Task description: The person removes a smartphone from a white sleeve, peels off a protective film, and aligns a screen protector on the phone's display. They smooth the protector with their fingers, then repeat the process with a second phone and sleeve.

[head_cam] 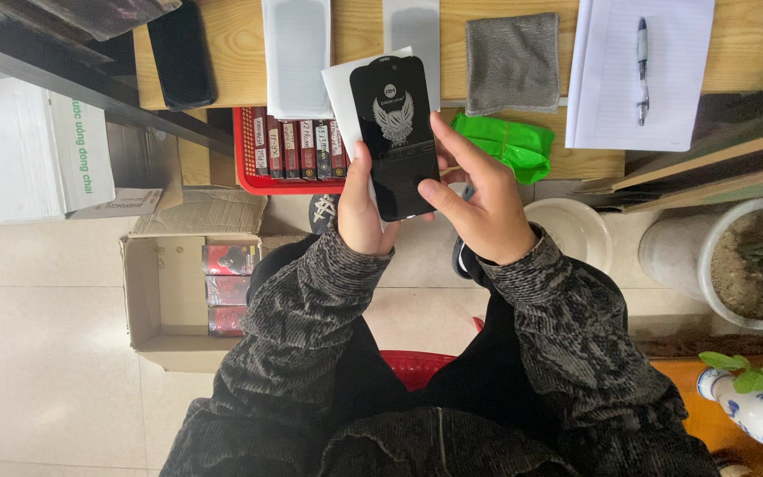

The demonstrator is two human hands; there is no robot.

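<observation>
two hands on one black sleeve, held up over the lap

the left hand (361, 212) has the flat black rectangular packet with a pale winged emblem (396, 132) pinched along its lower left edge, thumb on the front, fingers hidden behind, so the printed face stands upright toward the camera. a white card backing (339, 88) peeks out behind it on the left-hand side of the grip, apparently clamped in the same pinch (hard to say if it is a separate sheet).

the right hand (479, 199) comes in from the other side, fingers (448, 141) laid against the packet's right edge and curled loosely rather than closed tight; that reads as steadying or feeling for the edge while the left does the real holding.

beyond the grip, on the light wooden tabletop (231, 53), lie two pale flat sleeves (298, 53), a grey folded cloth (512, 62) and a white notepad with a pen (642, 71), all well apart from the hands. just past the fingertips sit a red plastic basket of dark red boxes (298, 150) and a crumpled bright green bag (509, 146). below and left of the grip, an open cardboard box with more red boxes (169, 291) stands on the tiled floor.
</observation>
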